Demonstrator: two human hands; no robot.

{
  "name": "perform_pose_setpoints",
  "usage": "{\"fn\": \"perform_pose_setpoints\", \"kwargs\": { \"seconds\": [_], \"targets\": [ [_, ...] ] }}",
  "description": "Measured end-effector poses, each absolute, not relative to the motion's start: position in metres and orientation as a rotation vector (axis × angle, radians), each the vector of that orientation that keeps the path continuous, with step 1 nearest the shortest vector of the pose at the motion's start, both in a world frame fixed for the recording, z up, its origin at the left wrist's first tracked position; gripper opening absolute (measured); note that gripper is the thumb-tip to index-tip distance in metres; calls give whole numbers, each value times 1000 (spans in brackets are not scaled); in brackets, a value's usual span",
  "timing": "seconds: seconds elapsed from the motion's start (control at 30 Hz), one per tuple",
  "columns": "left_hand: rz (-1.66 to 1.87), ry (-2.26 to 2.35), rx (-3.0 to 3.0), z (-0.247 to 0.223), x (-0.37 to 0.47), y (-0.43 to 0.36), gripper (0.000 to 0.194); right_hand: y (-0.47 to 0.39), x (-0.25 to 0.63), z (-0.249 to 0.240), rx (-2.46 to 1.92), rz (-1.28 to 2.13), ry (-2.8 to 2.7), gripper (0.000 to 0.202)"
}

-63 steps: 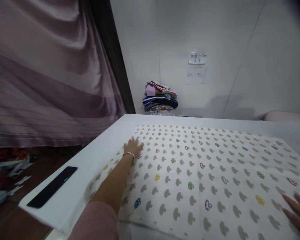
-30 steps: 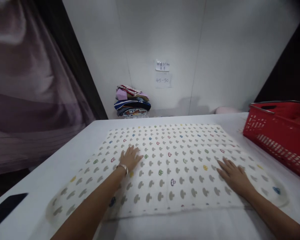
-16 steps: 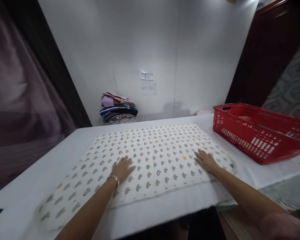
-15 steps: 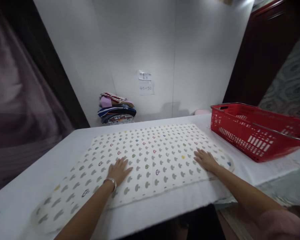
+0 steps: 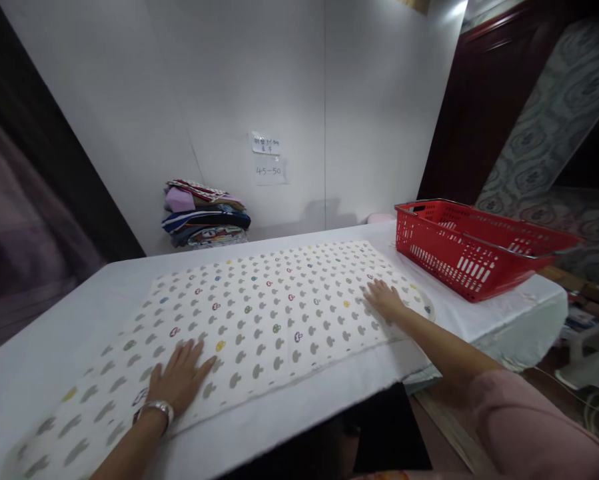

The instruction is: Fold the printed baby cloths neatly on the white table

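Observation:
A white cloth printed with grey mushrooms and a few coloured ones lies spread flat on the white-covered table. My left hand, with a silver bracelet at the wrist, rests palm down on the cloth's near left part, fingers spread. Toward the cloth's right end lies my right hand, also palm down with fingers stretched out. Neither hand grips anything. The cloth's far left corner runs toward the lower edge of the view and is slightly blurred.
A red plastic basket with metal handles stands on the table's right side. Folded fabrics are stacked at the back left against the grey wall. Two paper notes hang there. A pinkish curtain hangs at left.
My left hand has slid left and nearer along the cloth. My right hand stays near the cloth's right end. The view has turned to the right, showing more floor beyond the table.

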State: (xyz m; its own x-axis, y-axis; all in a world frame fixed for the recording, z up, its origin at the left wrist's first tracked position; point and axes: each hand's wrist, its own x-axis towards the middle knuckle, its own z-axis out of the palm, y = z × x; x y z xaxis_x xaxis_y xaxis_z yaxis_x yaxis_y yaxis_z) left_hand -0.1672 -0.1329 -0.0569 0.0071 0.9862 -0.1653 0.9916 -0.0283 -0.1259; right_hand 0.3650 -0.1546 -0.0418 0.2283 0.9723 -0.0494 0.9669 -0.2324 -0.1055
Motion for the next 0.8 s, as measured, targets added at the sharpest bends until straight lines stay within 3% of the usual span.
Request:
{"fn": "perform_pose_setpoints", "kwargs": {
  "seconds": [0.27,0.37,0.6,0.7,0.8],
  "targets": [
    [-264,2186,2229,-61,-171,-133,64,-83,299,-42,-2029,265,-2069,66],
    [-202,2180,2234,-65,-174,-131,66,-64,294,-48,-2081,317,-2007,73],
    [112,2142,2186,-86,-194,-120,69,-52,369,-50,-2266,320,-1824,61],
    [161,2093,2154,-93,-201,-117,77,-73,412,-46,-2354,274,-1717,54],
    [151,2043,2136,-96,-206,-115,87,-102,445,-45,-2402,232,-1658,60]
  ]
}}
